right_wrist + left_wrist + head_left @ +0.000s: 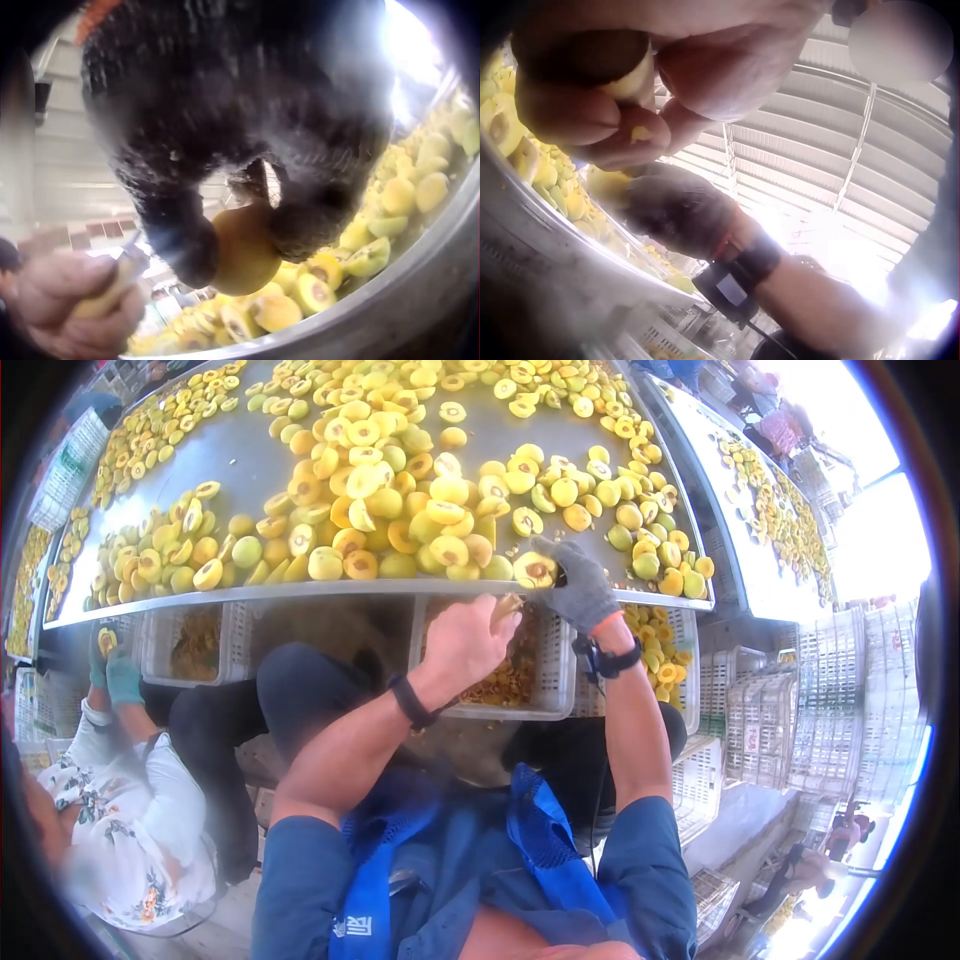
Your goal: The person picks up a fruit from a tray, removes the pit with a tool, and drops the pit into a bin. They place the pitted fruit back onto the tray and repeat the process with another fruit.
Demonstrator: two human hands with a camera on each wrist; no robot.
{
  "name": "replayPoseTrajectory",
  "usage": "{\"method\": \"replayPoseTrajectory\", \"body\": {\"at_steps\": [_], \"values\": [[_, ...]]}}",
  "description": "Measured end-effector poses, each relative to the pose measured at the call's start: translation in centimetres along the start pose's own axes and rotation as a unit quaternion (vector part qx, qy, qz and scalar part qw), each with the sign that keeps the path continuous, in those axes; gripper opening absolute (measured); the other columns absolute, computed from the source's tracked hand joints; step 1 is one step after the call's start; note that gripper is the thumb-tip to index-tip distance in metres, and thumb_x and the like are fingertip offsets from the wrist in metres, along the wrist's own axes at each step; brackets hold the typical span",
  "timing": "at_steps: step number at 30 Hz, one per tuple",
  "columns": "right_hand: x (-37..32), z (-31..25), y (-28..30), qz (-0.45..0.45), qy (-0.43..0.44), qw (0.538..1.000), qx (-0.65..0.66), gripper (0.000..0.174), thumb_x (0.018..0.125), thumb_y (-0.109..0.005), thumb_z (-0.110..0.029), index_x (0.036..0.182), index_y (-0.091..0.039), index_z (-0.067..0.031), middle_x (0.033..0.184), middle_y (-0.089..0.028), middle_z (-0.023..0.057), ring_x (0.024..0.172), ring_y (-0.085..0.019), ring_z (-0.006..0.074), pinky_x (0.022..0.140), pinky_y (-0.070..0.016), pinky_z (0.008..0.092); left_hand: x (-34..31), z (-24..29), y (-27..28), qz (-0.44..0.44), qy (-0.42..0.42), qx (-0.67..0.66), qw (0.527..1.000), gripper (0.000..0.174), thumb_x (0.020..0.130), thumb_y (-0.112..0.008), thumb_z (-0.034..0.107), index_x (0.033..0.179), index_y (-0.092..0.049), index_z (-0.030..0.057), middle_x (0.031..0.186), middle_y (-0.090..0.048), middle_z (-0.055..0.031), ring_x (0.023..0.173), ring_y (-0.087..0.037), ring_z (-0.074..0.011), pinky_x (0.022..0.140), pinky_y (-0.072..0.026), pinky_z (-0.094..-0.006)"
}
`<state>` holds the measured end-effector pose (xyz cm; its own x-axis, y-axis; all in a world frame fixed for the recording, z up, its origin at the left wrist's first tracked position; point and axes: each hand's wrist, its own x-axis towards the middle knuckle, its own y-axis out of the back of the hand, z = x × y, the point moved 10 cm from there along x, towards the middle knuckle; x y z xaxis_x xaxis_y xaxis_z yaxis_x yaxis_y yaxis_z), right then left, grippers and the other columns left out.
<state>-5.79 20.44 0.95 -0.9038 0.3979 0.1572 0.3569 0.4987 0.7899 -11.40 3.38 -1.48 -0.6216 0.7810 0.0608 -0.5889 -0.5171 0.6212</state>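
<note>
In the head view my bare left hand [470,643] is at the table's front edge, fingers curled round a short tool with a pale wooden-looking handle [507,606]. A thin metal tip shows beyond the handle in the right wrist view. To its right, my right hand [582,588] in a dark grey glove pinches a cut yellow stone fruit [535,570] between thumb and fingers. The fruit's open face with a brownish centre shows in the head view; its rounded skin [246,256] shows in the right wrist view. Left fingertips and tool are just below the fruit.
A metal-topped table [215,435] carries heaps of whole and halved yellow fruit [370,480]. Under its edge stand white crates, one with brownish scraps [510,675], another with fruit [655,645]. Stacked crates [825,695] rise at right. Another person [135,820] sits at left.
</note>
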Motion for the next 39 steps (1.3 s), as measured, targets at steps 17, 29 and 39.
{"method": "replayPoseTrajectory", "body": {"at_steps": [17, 29, 39], "values": [[-8.9, 0.7, -0.2, 0.117, 0.023, 0.975, 0.185, 0.056, 0.096, -0.07, -0.013, 0.147, -0.052, 0.0033, 0.132, -0.067, 0.0126, 0.115, -0.063, 0.0176, 0.098, -0.0525, 0.0323, -1.0, 3.1, -4.0, -0.079, -0.021, -0.17, 0.982, 0.037, 0.101, -0.064, 0.028, 0.086, -0.06, -0.0051, 0.073, -0.06, -0.0291, 0.067, -0.06, -0.0468, 0.062, -0.0452, -0.0485], [-9.8, 2.9, 0.2, 0.192, -0.007, 0.941, 0.278, 0.028, 0.099, -0.068, -0.023, 0.115, -0.075, -0.0008, 0.122, -0.072, 0.0146, 0.108, -0.068, 0.0269, 0.094, -0.0537, 0.0375, -2.0, 4.6, -7.5, -0.113, 0.028, -0.197, 0.973, 0.035, 0.104, -0.06, 0.028, 0.09, -0.061, -0.0041, 0.072, -0.063, -0.026, 0.068, -0.063, -0.0452, 0.062, -0.0462, -0.0478], [-10.2, 1.4, 1.9, 0.237, 0.046, 0.946, 0.215, 0.025, 0.096, -0.067, -0.018, 0.112, -0.076, -0.0008, 0.122, -0.073, 0.015, 0.102, -0.07, 0.0286, 0.09, -0.0554, 0.0371, -2.0, 5.5, -6.8, -0.067, -0.027, -0.148, 0.986, 0.035, 0.104, -0.061, 0.027, 0.087, -0.059, -0.0038, 0.072, -0.063, -0.0281, 0.067, -0.063, -0.0482, 0.061, -0.0462, -0.0523]]}}
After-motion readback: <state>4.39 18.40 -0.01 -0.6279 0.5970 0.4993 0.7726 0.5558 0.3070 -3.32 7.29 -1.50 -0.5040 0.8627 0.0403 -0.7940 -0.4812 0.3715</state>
